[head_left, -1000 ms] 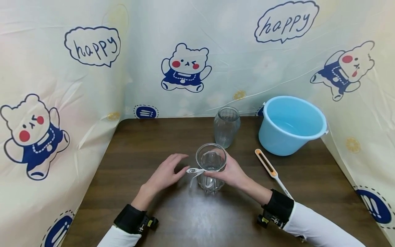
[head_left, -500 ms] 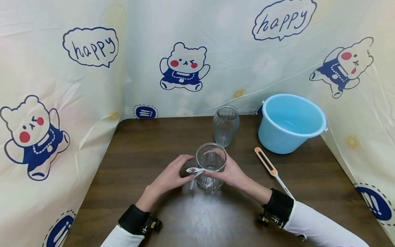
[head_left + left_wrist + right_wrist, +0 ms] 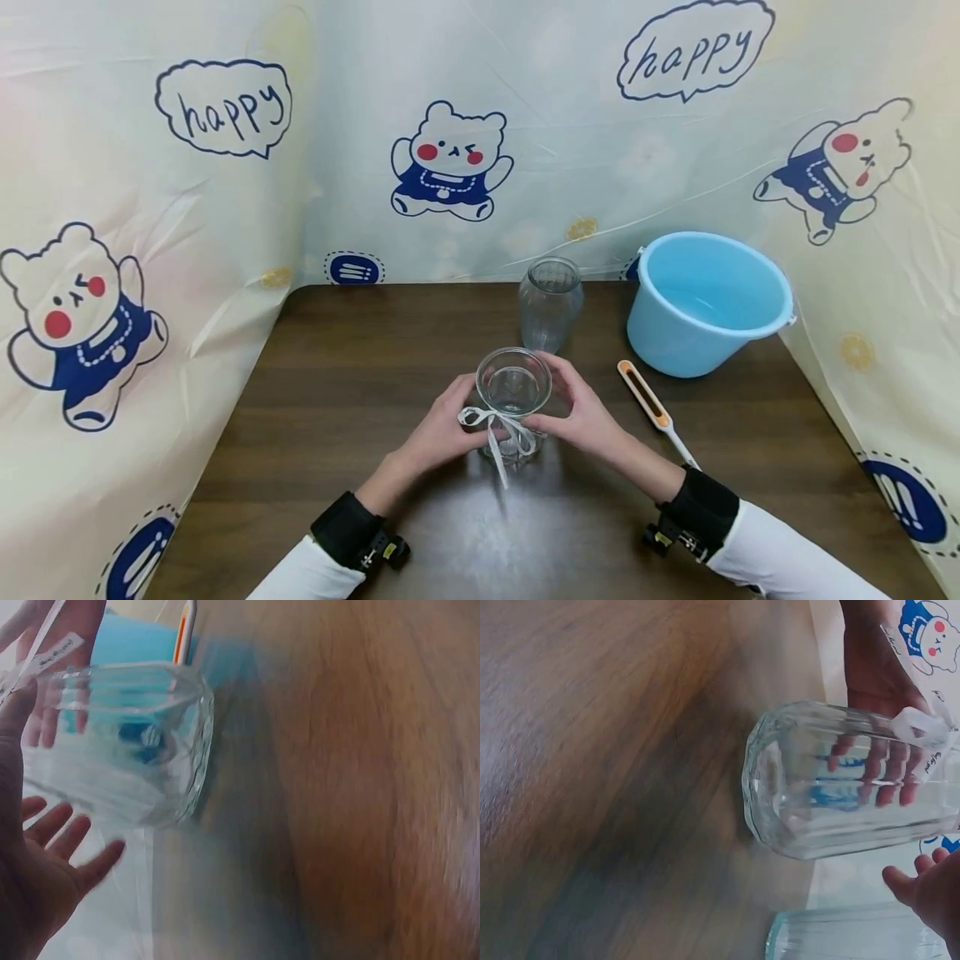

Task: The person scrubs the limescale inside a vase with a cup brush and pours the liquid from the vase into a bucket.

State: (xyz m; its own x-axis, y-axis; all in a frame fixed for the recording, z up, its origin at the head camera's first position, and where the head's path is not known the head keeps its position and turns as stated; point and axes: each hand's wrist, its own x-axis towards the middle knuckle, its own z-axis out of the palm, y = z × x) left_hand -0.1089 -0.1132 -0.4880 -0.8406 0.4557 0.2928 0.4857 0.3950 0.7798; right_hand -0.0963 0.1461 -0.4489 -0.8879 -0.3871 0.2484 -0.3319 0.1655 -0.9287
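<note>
The left hand has closed in from the lower left since the earlier frames, where it lay flat on the table short of the jar; now it sits against the left side of the glass jar at the centre of the head view. The right hand has slid up round the jar's right side. The white ribbon, which stuck out leftward as a loose end before, now sits as a bow with two loops at the jar's neck, a tail hanging down toward the bottom of the frame.

Both hands cup the jar, fingers curved loosely about the glass; whether the fingertips pinch the ribbon or only touch the jar I cannot tell. In the left wrist view the left hand's fingers look spread and fairly straight beside the glass. By the look of it, the tying at the neck is near done and the hands are steadying or adjusting it.

The jar stands upright on a dark brown wooden table. A second glass jar stands just behind it, above centre. At the right a light blue bucket stands, and an orange-and-white tool lies between it and the right hand. A cream curtain printed with bears and "happy" bubbles encloses the table on three sides.
</note>
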